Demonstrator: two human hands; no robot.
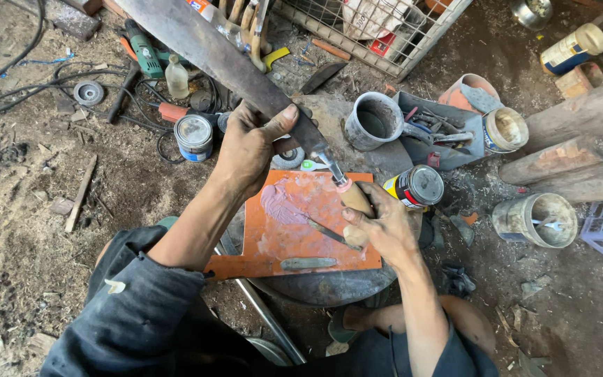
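My left hand (pixel 249 143) grips a long dark metal blade (pixel 211 49) that slants from the top left down toward the middle. My right hand (pixel 378 227) is closed around the pale wooden handle (pixel 356 199) at the blade's lower end, where a pinkish paste rings the joint. Both are held over an orange board (pixel 273 244) smeared with pink paste, which lies on a round stump. On the board rest a thin metal spatula (pixel 333 235) and a small grey sliver (pixel 308 263).
A yellow-and-black tin (pixel 417 186) stands right of the board, a grey cup (pixel 373 122) and a tray of tools (pixel 448 136) behind it. A blue tin (pixel 194 137), bottle, cables and grinder lie at left. Logs (pixel 581 146) and a bucket (pixel 539 220) sit at right.
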